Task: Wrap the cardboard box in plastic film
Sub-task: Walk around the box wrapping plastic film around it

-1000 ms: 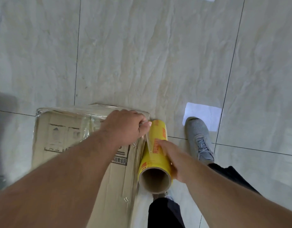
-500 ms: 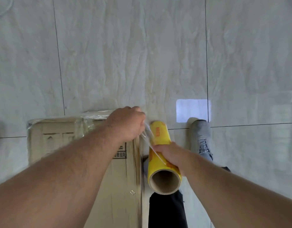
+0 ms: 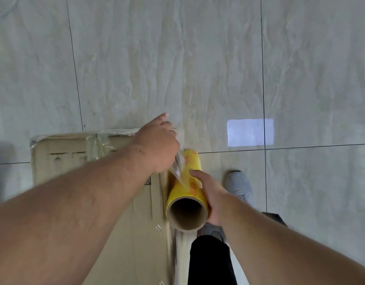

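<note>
A flat brown cardboard box (image 3: 60, 161) lies on the floor at the lower left, its far end covered in clear plastic film. My left hand (image 3: 157, 145) is over the box's far right corner and pinches a bunched strand of film (image 3: 178, 165) that runs down to the roll; its index finger sticks out straight. The yellow roll of film (image 3: 188, 194) stands just right of the box, open cardboard core toward me. My right hand (image 3: 210, 192) grips the roll from its right side.
Pale marbled floor tiles (image 3: 177, 68) fill the view, with a bright reflection patch (image 3: 250, 132) to the right. A grey shoe (image 3: 238, 186) stands right of the roll, and a black trouser leg (image 3: 210, 262) shows below it.
My left hand has pulled the film strand up and away from the roll, and its index finger now points outward. The view has shifted, so the box and roll sit differently in frame.
</note>
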{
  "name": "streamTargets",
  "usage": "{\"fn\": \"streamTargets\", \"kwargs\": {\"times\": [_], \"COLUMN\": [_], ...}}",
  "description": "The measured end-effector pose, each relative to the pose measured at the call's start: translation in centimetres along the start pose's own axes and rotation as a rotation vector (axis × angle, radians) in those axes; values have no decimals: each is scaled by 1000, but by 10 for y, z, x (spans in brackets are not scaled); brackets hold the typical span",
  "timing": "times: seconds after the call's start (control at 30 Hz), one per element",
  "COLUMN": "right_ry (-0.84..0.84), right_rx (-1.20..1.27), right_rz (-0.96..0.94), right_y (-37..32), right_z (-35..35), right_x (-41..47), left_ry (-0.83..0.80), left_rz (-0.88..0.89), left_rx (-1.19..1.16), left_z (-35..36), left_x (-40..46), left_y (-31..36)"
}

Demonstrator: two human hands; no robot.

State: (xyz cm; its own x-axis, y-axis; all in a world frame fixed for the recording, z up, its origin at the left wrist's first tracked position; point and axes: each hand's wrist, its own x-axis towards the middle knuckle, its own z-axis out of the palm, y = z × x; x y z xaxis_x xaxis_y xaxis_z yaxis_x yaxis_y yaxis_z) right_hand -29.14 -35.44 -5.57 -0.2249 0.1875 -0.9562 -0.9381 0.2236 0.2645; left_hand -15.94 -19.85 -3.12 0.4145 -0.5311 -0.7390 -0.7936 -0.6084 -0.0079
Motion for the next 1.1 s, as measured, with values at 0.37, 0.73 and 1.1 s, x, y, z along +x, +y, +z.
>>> {"fn": "streamTargets", "kwargs": {"times": [0.37, 0.73, 1.1], "right_ry": [16, 26, -121], "right_rx": [-99, -518, 295], "right_rz": [-156, -243, -73], "right_y": [12, 18, 67], "right_z": [-10, 8, -10], "right_x": [9, 4, 16], "left_ry": [-12, -196, -196], "left_rz": [153, 206, 152], "left_rx": [46, 64, 12], "left_z": [6, 11, 17], "left_x": [-9, -27, -26], "left_y": [31, 75, 74]}}
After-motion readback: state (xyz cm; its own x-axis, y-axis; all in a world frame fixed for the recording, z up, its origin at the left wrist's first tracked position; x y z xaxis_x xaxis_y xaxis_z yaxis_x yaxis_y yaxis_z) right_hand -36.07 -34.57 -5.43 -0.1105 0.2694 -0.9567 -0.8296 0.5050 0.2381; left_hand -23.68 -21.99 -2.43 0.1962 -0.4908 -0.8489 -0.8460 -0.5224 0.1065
